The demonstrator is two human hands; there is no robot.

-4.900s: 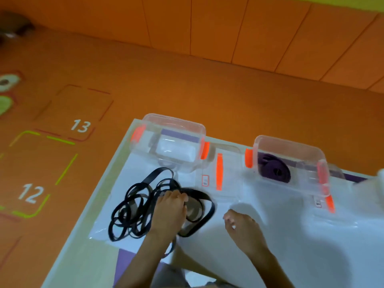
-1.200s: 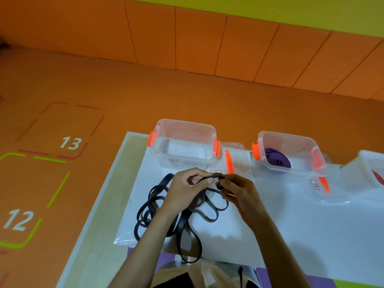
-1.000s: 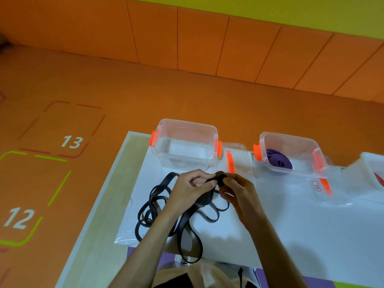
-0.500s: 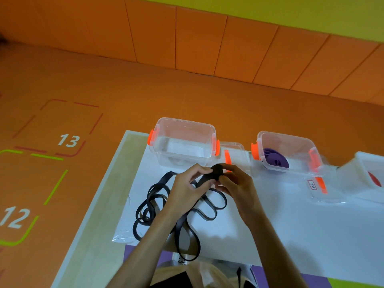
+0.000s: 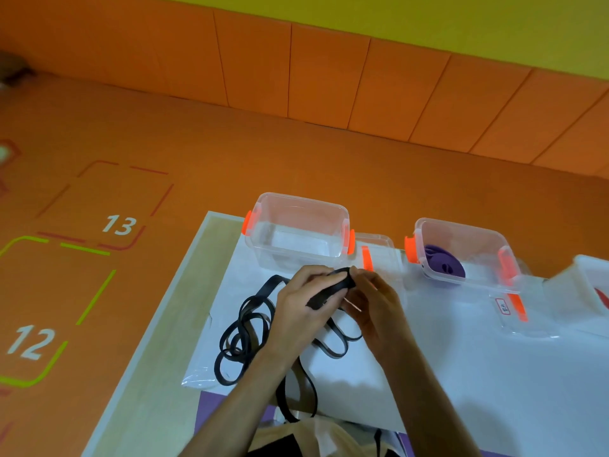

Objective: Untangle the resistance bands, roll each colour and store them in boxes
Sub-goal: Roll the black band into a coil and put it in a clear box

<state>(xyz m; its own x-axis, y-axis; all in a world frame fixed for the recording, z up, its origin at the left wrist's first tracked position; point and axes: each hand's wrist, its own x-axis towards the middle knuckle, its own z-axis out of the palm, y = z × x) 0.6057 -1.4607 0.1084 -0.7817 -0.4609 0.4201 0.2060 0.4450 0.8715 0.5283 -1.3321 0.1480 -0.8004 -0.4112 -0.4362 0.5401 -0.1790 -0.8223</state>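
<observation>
The black resistance band point(image 5: 334, 286) is held just above the white sheet point(image 5: 494, 374), near the middle of the view. One end is wound into a small tight coil between both hands. The left hand point(image 5: 304, 311) curls its fingers around the coil and the strap that leads into it. The right hand point(image 5: 375, 308) pinches the coil's other side with thumb and fingertips. The rest of the band trails from the hands toward seven o'clock in loose, overlapping loops on the sheet, and one long loop hangs off the near table edge at six o'clock.

At twelve o'clock from the hands, just beyond the knuckles, stands a clear box point(image 5: 303, 202) with orange latches and no lid. At two o'clock sits a second clear box point(image 5: 461, 225) holding a rolled purple band point(image 5: 445, 265). A clear lid point(image 5: 379, 245) lies flat between the two boxes. At three o'clock, part of a third container point(image 5: 590, 285) is cut off by the edge of the view. The sheet covers a pale wooden table point(image 5: 158, 374), which stands on an orange floor point(image 5: 197, 143) printed with the numbers 12 and 13.
</observation>
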